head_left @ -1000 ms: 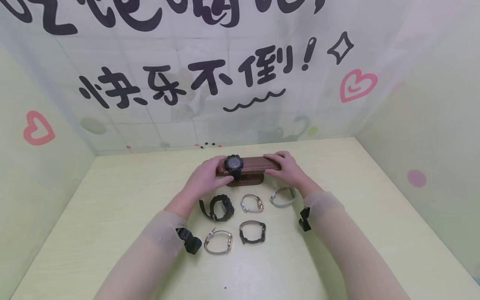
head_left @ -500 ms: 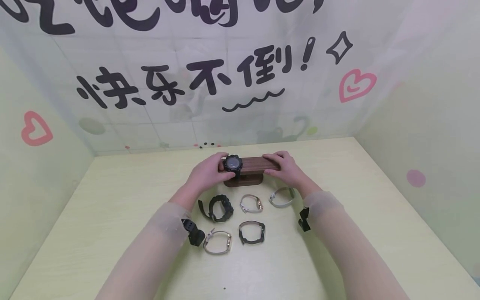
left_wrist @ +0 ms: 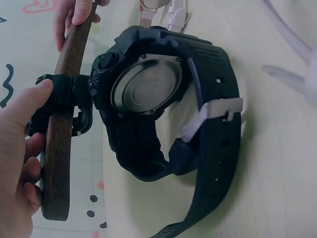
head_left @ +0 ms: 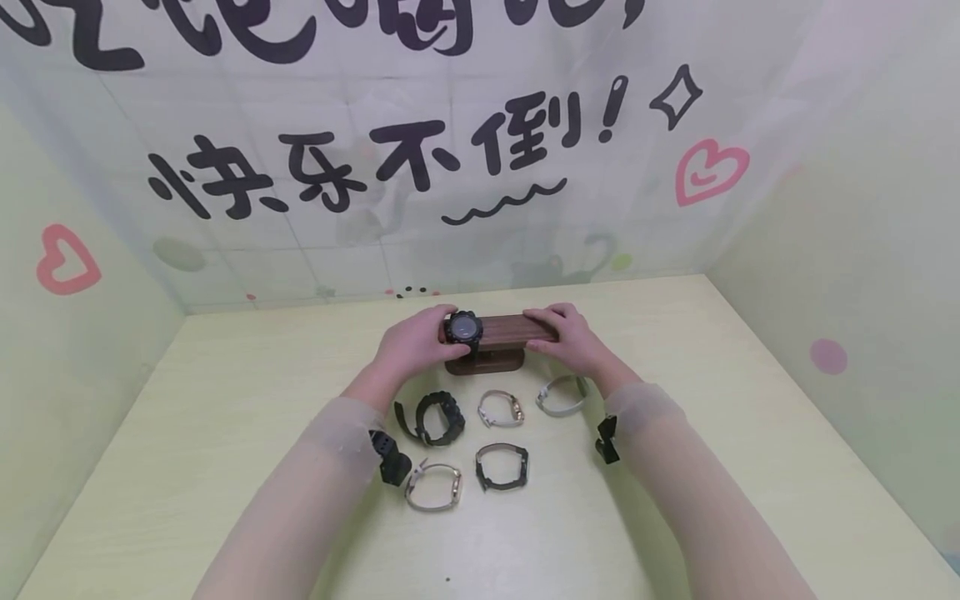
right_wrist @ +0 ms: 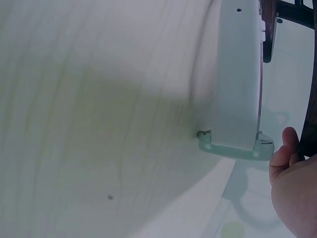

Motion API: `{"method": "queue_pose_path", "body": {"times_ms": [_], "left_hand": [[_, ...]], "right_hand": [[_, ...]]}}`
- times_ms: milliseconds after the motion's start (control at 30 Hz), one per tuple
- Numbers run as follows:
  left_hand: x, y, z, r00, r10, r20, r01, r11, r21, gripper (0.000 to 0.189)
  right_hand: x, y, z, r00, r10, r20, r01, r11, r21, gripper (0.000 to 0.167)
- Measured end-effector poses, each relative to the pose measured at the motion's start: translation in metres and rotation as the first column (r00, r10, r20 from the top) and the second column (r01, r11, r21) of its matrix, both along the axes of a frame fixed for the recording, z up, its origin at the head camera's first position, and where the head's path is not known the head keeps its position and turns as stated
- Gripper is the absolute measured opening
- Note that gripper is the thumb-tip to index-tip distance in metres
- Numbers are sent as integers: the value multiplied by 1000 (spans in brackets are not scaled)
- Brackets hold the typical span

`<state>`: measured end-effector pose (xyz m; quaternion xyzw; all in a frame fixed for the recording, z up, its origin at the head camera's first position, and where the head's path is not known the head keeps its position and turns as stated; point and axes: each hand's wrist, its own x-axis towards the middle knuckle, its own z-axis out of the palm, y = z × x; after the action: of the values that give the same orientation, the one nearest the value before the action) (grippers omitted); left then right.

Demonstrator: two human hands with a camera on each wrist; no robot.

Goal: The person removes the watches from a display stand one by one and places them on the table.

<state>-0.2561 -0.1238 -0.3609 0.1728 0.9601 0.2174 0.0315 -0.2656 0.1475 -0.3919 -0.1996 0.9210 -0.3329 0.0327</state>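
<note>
A black digital watch (head_left: 465,327) sits round the left part of a dark wooden watch stand's bar (head_left: 513,331). My left hand (head_left: 411,343) holds the watch at that end; in the left wrist view its thumb presses the black band, with the other fingers curled against the bar (left_wrist: 57,183). The bar's right end is gripped by my right hand (head_left: 573,340), thumb in front and fingers over the top. Below the bar, the stand's rounded base (head_left: 495,362) rests on the table. In the right wrist view my right hand (right_wrist: 297,193) shows only partly.
Several watches lie before the stand: a large black one (head_left: 441,418), a small white-and-gold one (head_left: 501,408), a white-and-green one (head_left: 561,396), a dark slim one (head_left: 502,467) and a pale gold one (head_left: 433,487). A printed wall cloth (head_left: 420,242) hangs behind the table.
My left wrist has shifted slightly to the right and away from me. The watch keeps its place on the bar, and my right hand keeps its hold.
</note>
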Motion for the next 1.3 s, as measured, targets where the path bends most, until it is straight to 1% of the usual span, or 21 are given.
{"method": "queue_pose_path", "body": {"times_ms": [167,433,700,867,1100,1300], "left_hand": [[-1,1,0,1000,7,-15,-8,999,-35,69],[0,1,3,1000,2,-16,-3,998,-56,63],[3,-4,5,1000,4,1,-4,998,-61,64],[4,-9,5,1000,-2,-9,2,998,-57,63],[4,-16,4,1000,-2,-14,2,999,-46,65],[6,-26,1,1000,16,-20,-17,999,-29,67]], "right_hand": [[0,0,0,1000,4,-3,-4,1000,1,56],[0,-1,1,1000,1,2,-1,1000,-10,55],[0,0,0,1000,3,-1,-3,1000,-3,55],[0,0,0,1000,6,-15,-6,1000,-6,55],[-1,0,0,1000,7,-13,-7,1000,-3,56],[0,-1,0,1000,-1,-9,1,1000,9,56]]}}
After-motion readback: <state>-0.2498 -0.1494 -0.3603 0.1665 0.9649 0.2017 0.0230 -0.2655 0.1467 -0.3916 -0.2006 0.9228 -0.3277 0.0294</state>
